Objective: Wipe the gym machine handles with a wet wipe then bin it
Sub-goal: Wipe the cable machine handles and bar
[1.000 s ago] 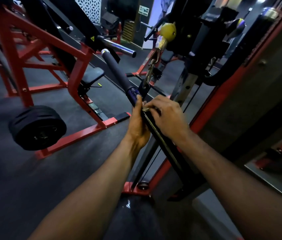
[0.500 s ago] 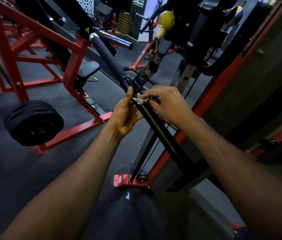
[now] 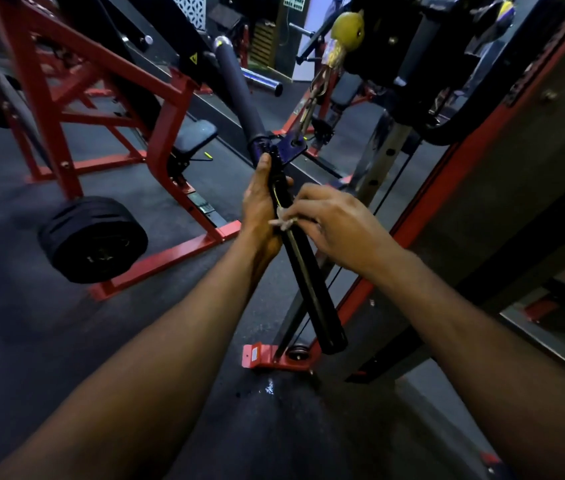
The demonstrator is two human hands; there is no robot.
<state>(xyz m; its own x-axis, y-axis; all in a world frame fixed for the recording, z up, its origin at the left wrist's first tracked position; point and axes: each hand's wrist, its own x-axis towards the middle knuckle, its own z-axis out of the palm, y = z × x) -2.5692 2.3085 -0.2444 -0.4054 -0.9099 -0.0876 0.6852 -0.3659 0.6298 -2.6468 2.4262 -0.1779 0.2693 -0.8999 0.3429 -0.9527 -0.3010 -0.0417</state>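
Note:
A black cable-machine bar hangs from a chain (image 3: 312,98) with a yellow stopper ball (image 3: 346,27) above it. Its near handle (image 3: 305,271) slants down toward me and its far handle (image 3: 239,88) points away. My left hand (image 3: 260,209) grips the near handle just below the bar's blue centre bracket (image 3: 288,148). My right hand (image 3: 336,223) pinches a small crumpled white wet wipe (image 3: 282,220) against the near handle, right beside my left hand. No bin is in view.
A red plate-loaded machine (image 3: 66,109) with a black weight plate (image 3: 94,240) stands at the left. The cable machine's red frame (image 3: 447,188) rises at the right, its red foot (image 3: 263,356) on the dark rubber floor.
The bar has swung so that its near handle points more toward me. My right hand has slid the wipe down the near handle, away from the centre bracket. My left hand keeps its grip.

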